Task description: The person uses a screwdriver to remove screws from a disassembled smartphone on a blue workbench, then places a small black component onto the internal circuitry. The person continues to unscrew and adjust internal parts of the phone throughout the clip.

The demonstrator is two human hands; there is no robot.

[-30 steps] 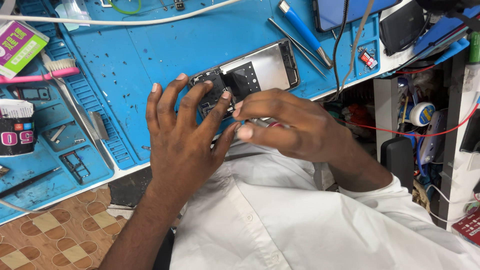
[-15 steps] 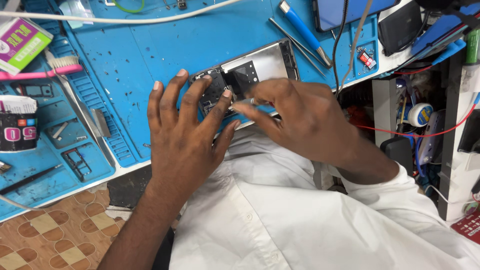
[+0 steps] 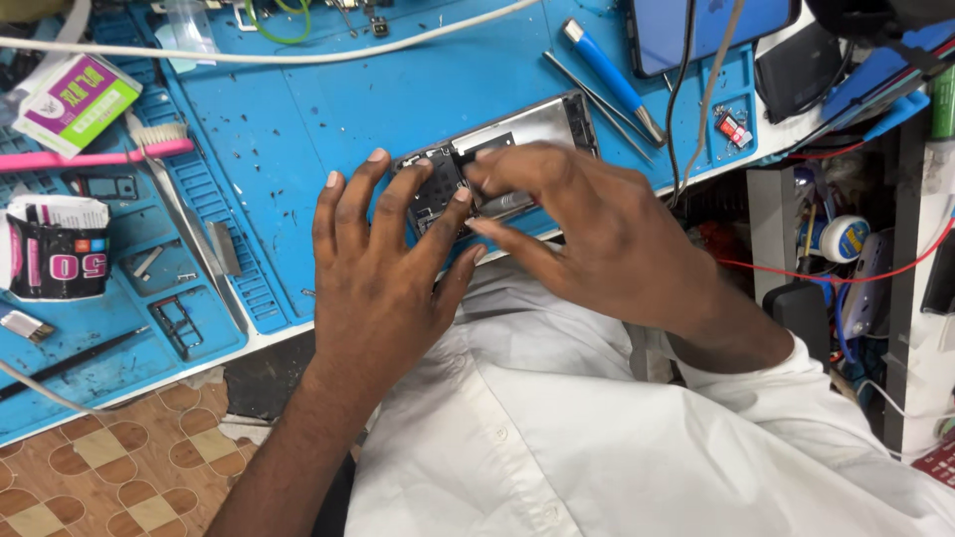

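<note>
Opened silver smartphone with exposed black internals (image 3: 517, 139) sits on the blue silicone repair mat (image 3: 328, 109), near edge. Left hand (image 3: 383, 268) lies flat, fingers spread over its left end, gripping nothing. Right hand (image 3: 597, 234) pinches something there, can't tell what.

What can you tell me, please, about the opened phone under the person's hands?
The opened phone lies flat and askew on the blue work mat, back cover off. A silvery metal plate shows at its far end, dark circuit parts nearer. The left hand rests fingers on the dark end; the right hand presses its near edge, hiding that part.
</note>
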